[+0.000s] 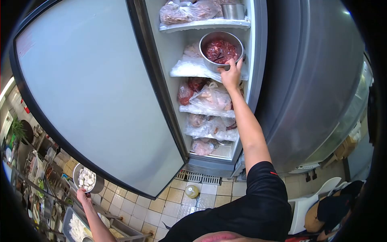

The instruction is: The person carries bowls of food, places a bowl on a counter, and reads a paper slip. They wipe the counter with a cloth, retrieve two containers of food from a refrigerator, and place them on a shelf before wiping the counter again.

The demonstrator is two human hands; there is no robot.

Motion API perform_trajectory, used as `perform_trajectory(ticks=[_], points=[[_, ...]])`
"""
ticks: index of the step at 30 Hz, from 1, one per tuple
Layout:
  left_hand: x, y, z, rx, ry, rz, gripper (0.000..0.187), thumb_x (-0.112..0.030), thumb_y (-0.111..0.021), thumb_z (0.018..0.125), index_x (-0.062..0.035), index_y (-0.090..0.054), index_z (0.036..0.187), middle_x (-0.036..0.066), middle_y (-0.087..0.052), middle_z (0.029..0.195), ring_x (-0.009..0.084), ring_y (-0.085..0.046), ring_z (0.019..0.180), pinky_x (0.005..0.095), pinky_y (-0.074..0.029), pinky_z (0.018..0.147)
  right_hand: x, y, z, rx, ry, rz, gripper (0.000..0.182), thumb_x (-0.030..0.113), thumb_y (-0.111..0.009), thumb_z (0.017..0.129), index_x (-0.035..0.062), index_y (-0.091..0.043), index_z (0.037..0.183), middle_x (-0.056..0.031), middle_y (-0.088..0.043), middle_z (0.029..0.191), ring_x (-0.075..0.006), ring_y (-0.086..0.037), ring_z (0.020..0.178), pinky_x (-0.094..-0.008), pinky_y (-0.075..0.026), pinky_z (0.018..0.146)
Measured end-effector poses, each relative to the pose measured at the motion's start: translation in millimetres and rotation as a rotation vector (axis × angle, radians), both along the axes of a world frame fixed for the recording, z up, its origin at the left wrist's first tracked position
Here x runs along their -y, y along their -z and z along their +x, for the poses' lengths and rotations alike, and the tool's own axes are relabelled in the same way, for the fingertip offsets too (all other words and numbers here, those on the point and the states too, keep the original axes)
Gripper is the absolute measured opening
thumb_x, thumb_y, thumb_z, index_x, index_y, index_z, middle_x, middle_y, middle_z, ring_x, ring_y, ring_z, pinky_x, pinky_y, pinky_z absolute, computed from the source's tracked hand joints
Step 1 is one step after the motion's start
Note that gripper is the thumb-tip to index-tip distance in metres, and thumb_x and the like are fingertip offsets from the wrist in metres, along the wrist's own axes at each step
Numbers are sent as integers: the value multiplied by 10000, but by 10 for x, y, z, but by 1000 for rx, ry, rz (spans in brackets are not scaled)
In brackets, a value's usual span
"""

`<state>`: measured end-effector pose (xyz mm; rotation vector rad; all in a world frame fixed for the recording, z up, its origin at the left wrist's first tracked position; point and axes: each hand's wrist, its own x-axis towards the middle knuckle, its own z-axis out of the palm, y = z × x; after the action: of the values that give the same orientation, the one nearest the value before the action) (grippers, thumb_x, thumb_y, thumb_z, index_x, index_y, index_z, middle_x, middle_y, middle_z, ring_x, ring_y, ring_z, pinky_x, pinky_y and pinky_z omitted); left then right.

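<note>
My right hand (231,74) reaches into the open upright freezer and grips the near rim of a round metal pot (202,56). Dark red chunks of raw meat (219,50) lie in that pot, which is tilted toward me at the second shelf (187,68). Down at the lower left, my left hand (83,195) is closed on the edge of another metal pot (96,186). Whitish, rounded pieces (86,177) fill this second pot; their kind I cannot make out.
The freezer door (92,92) stands wide open on the left. Bagged meat (211,97) crowds the lower shelves, and a small metal container (233,11) sits up top. A bottle (192,191) is on the tiled floor. A grey tub (69,221) of white food stands lower left.
</note>
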<state>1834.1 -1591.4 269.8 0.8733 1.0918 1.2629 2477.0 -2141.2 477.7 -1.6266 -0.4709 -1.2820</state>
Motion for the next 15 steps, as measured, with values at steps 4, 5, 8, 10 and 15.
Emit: perform_trajectory(ticks=[4, 5, 8, 10, 15], points=[[4, 115, -107, -4, 42, 16, 84, -59, -470, 651, -106, -449, 584, 10, -443, 530, 119, -389, 347, 216, -276, 296, 9, 28, 26, 48, 27, -10, 397, 57, -797, 566, 77, -503, 832, -299, -289, 1389, -453, -375, 1231, -424, -375, 970], [55, 94, -102, -6, 47, 27, 90, -61, -468, 654, -107, -445, 579, 10, -440, 528, 120, -385, 346, 216, -277, 295, 8, 47, 36, 62, 26, -13, 396, 57, -797, 566, 76, -503, 830, -299, -287, 1390, -454, -371, 1234, -424, -373, 972], [256, 43, -121, -18, 47, -3, 110, -65, -466, 662, -110, -432, 567, 7, -428, 520, 119, -386, 354, 220, -290, 305, 11, 74, 42, 76, 5, -7, 387, 56, -793, 573, 75, -502, 827, -302, -281, 1394, -455, -351, 1248, -423, -364, 980], [327, 135, -212, 29, 82, 15, 97, -44, -480, 657, -112, -440, 600, -1, -430, 539, 123, -402, 370, 225, -311, 320, 22, 106, 23, 74, -13, -2, 379, 55, -789, 580, 76, -501, 826, -305, -277, 1395, -458, -338, 1256, -423, -360, 983], [719, 214, -245, 161, 73, 46, 107, -7, -475, 632, -110, -447, 629, -9, -453, 588, 134, -452, 434, 236, -354, 362, 47, 87, -23, 90, 10, -20, 306, 47, -757, 607, 70, -530, 811, -310, -231, 1415, -465, -392, 1210, -427, -398, 938]])
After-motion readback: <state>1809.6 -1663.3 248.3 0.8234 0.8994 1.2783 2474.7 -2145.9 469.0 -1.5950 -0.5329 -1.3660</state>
